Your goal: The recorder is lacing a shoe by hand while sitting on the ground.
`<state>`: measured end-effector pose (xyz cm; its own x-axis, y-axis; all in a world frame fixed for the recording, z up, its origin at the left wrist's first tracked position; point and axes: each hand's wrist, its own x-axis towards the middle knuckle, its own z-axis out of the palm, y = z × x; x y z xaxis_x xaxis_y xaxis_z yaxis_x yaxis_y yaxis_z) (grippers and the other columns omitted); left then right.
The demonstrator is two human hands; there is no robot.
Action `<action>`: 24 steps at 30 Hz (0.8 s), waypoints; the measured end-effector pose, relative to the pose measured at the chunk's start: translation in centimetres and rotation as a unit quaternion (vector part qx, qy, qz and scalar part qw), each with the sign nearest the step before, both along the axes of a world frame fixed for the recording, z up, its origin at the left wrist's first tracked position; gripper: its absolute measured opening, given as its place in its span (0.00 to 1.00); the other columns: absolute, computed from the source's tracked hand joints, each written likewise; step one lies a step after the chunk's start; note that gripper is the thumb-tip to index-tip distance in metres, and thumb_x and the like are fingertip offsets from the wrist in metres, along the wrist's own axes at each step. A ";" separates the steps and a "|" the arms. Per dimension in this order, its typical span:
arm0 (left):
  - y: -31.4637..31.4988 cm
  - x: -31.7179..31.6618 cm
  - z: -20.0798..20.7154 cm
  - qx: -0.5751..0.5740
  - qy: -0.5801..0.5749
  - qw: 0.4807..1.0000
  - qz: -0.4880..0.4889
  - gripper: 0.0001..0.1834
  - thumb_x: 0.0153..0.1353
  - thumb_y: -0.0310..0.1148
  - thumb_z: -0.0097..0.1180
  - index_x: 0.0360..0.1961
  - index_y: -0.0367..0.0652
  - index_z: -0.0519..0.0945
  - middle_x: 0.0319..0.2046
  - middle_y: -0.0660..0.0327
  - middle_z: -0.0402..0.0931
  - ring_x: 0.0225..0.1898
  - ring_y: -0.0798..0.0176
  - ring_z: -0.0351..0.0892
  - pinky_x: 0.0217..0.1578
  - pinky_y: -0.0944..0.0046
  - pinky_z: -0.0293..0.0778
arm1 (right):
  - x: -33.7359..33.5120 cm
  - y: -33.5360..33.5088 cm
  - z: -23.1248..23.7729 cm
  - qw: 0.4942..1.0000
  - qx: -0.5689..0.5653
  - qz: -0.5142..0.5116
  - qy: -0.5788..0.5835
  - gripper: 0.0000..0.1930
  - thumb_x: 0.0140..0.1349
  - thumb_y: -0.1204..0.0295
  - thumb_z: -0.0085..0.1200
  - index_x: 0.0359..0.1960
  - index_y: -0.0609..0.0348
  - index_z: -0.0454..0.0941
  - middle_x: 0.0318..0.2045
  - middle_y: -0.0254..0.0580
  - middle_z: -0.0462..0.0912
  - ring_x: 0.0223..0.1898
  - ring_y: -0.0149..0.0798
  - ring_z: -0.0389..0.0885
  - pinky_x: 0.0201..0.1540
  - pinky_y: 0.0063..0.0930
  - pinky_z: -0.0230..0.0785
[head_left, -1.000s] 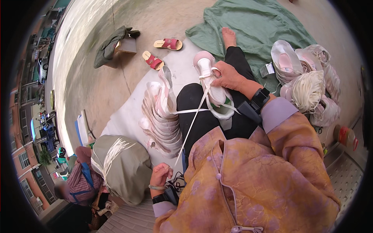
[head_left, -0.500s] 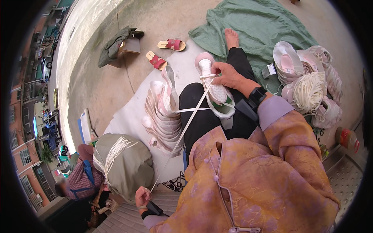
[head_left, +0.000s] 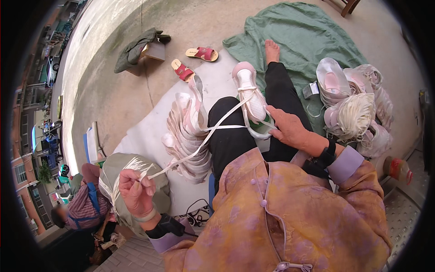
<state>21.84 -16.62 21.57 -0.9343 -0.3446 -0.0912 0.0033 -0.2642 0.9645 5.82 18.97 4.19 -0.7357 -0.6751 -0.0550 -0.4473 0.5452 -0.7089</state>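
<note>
A pink and white sneaker upper (head_left: 248, 93) rests between my thighs, its toe pointing away and green lining showing in its opening. My left hand (head_left: 137, 194), raised at the lower left, is closed on a white shoelace (head_left: 199, 148). That lace stretches up to the eyelets, with another stretch crossing over my left thigh. My right hand (head_left: 293, 130) grips the edge of the upper's opening, on its right side; its fingertips are partly hidden.
Nested shoe uppers (head_left: 183, 140) stand left of my knee. White laces (head_left: 108, 181) lie over a grey-green covered bundle (head_left: 158, 181). More uppers (head_left: 332, 81) and a lace bundle (head_left: 358, 113) sit at the right, by a green cloth (head_left: 294, 27). Red sandals (head_left: 202, 53) lie ahead. Another person (head_left: 86, 206) sits at far left.
My left hand has risen with the lace, which now hangs looser. My right hand has moved from the front eyelets back to the edge of the upper's opening.
</note>
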 end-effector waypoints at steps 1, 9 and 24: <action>0.7 -1.2 0.6 0.007 0.017 0.999 -0.033 0.14 0.54 0.28 0.56 0.38 0.35 0.67 0.23 0.53 0.73 0.16 0.66 0.69 0.20 0.68 0.67 | 0.5 0.3 0.6 0.999 0.026 0.017 -0.020 0.33 0.47 0.71 0.56 0.56 0.63 0.54 0.36 0.53 0.74 0.36 0.54 0.75 0.38 0.41 0.67; 6.7 -7.8 -1.8 0.045 -0.001 0.987 -0.151 0.18 0.54 0.25 0.55 0.45 0.30 0.68 0.27 0.51 0.78 0.20 0.66 0.75 0.25 0.71 0.72 | 0.1 2.2 8.4 0.919 -0.095 0.025 -0.383 0.24 0.55 0.76 0.50 0.55 0.61 0.61 0.20 0.38 0.75 0.18 0.28 0.73 0.22 0.21 0.67; 9.3 -11.3 -7.8 0.065 -0.106 0.987 -0.101 0.09 0.57 0.25 0.52 0.39 0.35 0.75 0.29 0.55 0.78 0.24 0.68 0.76 0.30 0.69 0.75 | -2.5 17.6 22.1 0.813 -0.539 0.100 -0.199 0.16 0.66 0.70 0.34 0.51 0.67 0.64 0.35 0.54 0.79 0.20 0.27 0.74 0.24 0.23 0.61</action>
